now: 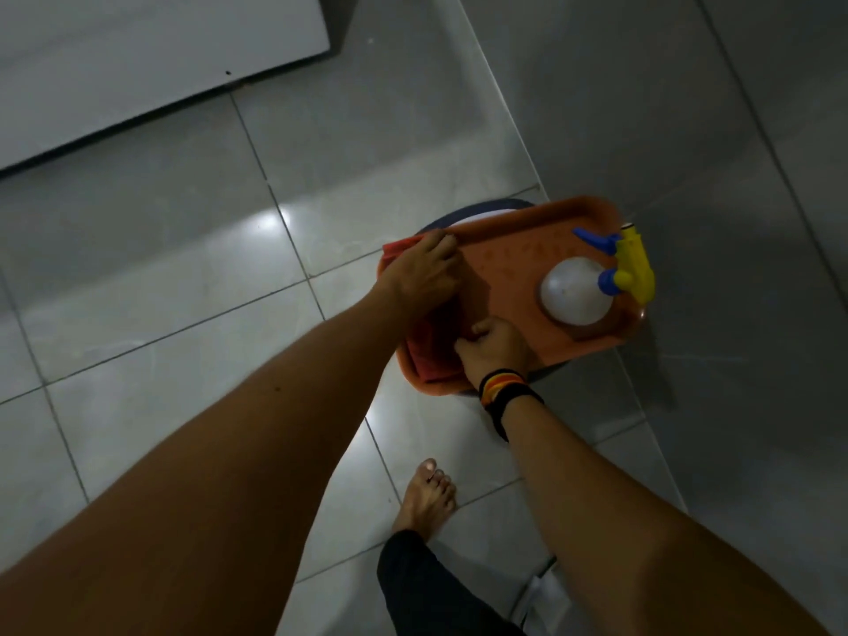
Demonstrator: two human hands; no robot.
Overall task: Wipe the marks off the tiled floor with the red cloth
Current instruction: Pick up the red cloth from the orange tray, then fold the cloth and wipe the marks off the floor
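Observation:
The red cloth (435, 342) lies folded on the left end of an orange tray (514, 263). My left hand (426, 274) rests over the cloth's far end, fingers curled on it at the tray's rim. My right hand (493, 348), with striped bands on the wrist, pinches the cloth's near edge. Grey floor tiles (192, 277) spread out to the left, with a bright light reflection on them.
A white spray bottle (579, 292) with a yellow and blue trigger head stands on the tray's right end. The tray sits on a dark round stool by a grey tiled wall (688, 107). My bare foot (424, 498) stands below. A white door or panel (137, 52) is upper left.

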